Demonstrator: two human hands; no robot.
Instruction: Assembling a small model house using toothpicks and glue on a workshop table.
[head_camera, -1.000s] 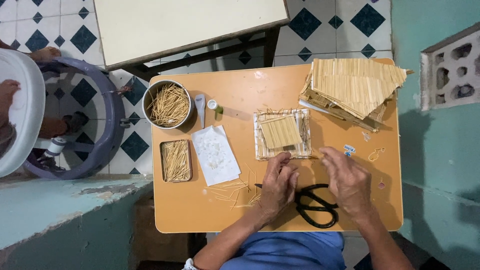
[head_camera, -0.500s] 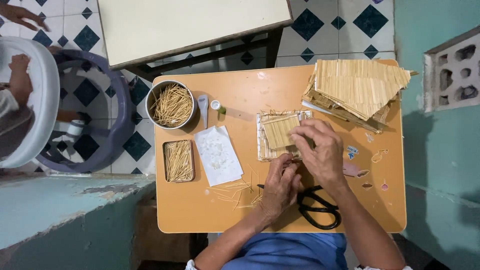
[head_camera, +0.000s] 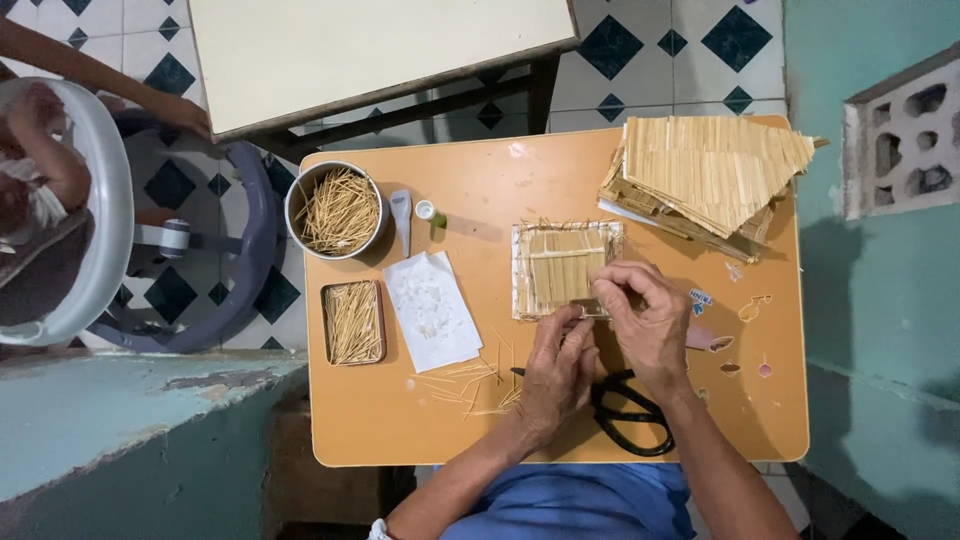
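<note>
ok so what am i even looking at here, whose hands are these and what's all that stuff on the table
This is one picture from a camera worn on a person's head, looking straight down at their own bare hands; there is no machine. They work at a small orange table. The left hand and right hand meet at the near edge of a small square panel of thin sticks; what the fingertips pinch is too small to tell. On the table: a round tin of sticks, a rectangular tin of sticks, white paper, loose sticks, black scissors and a stick roof piece. Another person's arm shows top left.
</note>
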